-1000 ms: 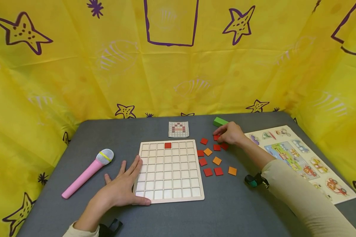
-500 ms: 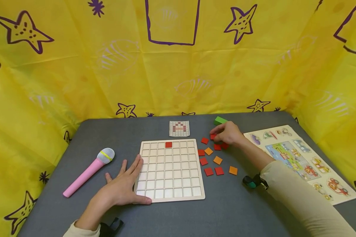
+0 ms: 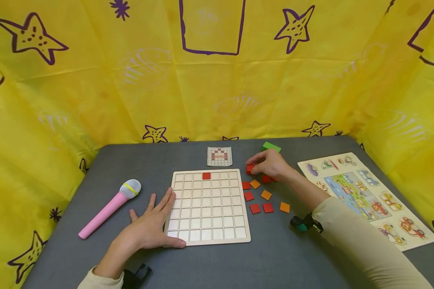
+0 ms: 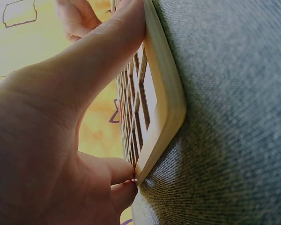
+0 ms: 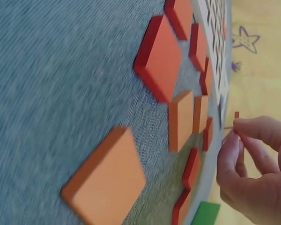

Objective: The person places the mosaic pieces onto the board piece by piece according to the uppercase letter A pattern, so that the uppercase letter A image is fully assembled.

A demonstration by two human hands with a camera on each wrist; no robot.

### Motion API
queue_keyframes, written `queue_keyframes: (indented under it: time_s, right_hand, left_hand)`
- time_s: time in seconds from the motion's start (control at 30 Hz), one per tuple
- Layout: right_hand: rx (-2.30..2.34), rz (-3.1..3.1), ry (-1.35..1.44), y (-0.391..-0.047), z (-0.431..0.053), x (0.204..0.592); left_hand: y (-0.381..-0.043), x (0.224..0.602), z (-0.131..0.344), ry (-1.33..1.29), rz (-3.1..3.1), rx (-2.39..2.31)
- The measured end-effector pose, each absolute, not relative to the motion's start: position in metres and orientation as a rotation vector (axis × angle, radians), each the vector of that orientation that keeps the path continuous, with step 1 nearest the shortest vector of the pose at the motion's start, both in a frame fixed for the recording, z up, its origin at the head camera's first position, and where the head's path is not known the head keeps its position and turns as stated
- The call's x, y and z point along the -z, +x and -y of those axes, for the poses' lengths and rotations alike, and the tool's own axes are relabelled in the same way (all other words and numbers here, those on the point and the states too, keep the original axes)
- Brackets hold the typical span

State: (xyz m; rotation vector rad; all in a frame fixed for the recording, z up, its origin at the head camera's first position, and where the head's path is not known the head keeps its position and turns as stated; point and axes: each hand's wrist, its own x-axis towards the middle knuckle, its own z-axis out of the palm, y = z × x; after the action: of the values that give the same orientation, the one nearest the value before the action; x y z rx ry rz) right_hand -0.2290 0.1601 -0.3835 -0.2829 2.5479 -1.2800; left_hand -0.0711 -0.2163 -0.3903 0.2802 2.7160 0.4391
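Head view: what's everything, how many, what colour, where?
Backdrop: 1, yellow, behind table
Table: 1, grey, centre
Board: 1, pale, middle
Red tiles: 9, red, one in board, one held, seven beside
Orange tiles: 3, orange, right of board
Card: 1, pale, behind board
Block: 1, green, back right
Microphone: 1, pink-silver, left
Puzzle: 1, multicoloured, far right
Straps: 2, mostly black, wrists
Sleeves: 2, beige, arms
Left hand: 1, bare, touching board
Right hand: 1, bare, pinching tile

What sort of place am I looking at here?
Likely a cloth-lined play or activity nook, though the room beyond is hidden: yellow fabric printed with starfish hangs behind a gridded board and a picture puzzle.
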Motion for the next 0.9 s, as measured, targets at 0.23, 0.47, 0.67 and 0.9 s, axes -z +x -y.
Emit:
queue_keyframes:
  time_s: [0.23, 0.47, 0.67, 0.9]
  right_hand:
    - [1.392, -2.432, -0.299, -0.226, -0.148, 0.382]
    - [1.449, -2.354, -0.284, -0.223, -0.132, 0.382]
    - [1.471, -2.29, -0.201, -0.22, -0.118, 0.381]
    - [1.473, -2.259, -0.159, -0.218, -0.104, 0.383]
  left_hand:
    - [-0.071, 0.391, 0.216, 0.276, -2.717, -0.443]
    - [-0.07, 0.39, 0.217, 0.279, -2.717, -0.443]
    - [-0.071, 0.391, 0.217, 0.282, -2.721, -0.439]
    - [-0.071, 0.391, 0.217, 0.283, -2.727, -0.437]
